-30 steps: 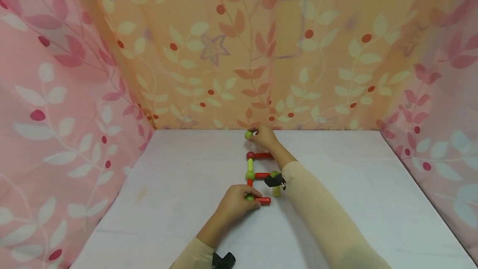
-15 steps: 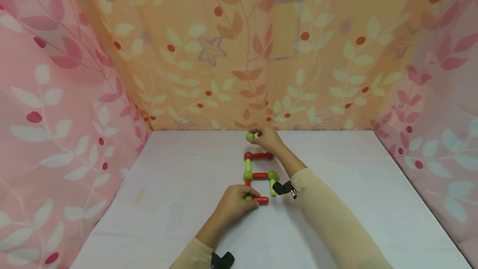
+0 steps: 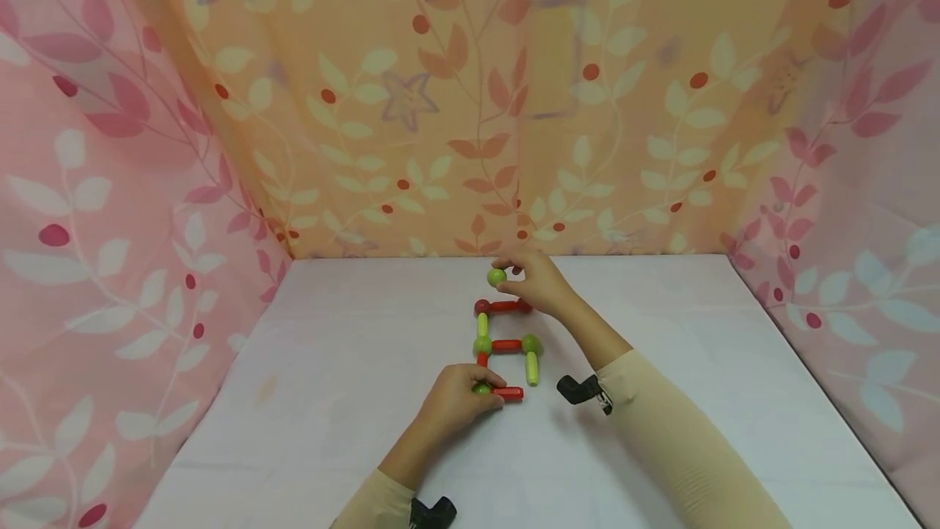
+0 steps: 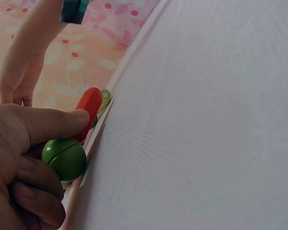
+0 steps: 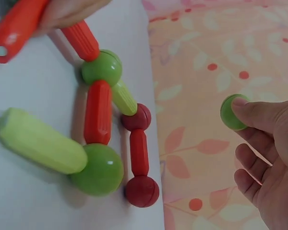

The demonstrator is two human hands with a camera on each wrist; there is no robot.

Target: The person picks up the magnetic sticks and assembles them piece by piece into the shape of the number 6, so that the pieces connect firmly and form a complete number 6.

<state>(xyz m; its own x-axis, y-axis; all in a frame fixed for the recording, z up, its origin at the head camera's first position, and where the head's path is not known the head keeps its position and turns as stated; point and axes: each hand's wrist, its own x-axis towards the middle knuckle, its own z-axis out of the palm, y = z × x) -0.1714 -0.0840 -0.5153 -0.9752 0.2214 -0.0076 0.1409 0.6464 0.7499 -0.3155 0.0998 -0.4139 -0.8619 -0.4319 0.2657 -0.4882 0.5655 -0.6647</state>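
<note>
A flat shape of red and light-green rods joined by balls lies on the white tabletop in the head view. At its near end my left hand holds a green ball, with the thumb against a red rod. Further up sit a green ball joint, a red rod, another green ball and a light-green rod. Two dark-red balls with a red rod between form the far bar. Above it, my right hand pinches a loose green ball between thumb and finger.
A floral cloth wall stands along the table's far edge, with pink cloth on both sides. Black wrist cameras stick out from both sleeves. The white table extends around the rods.
My right hand, with its green ball, has moved right and nearer, uncovering the right end of the shape. My left hand stays at the near end. The head view has shifted slightly.
</note>
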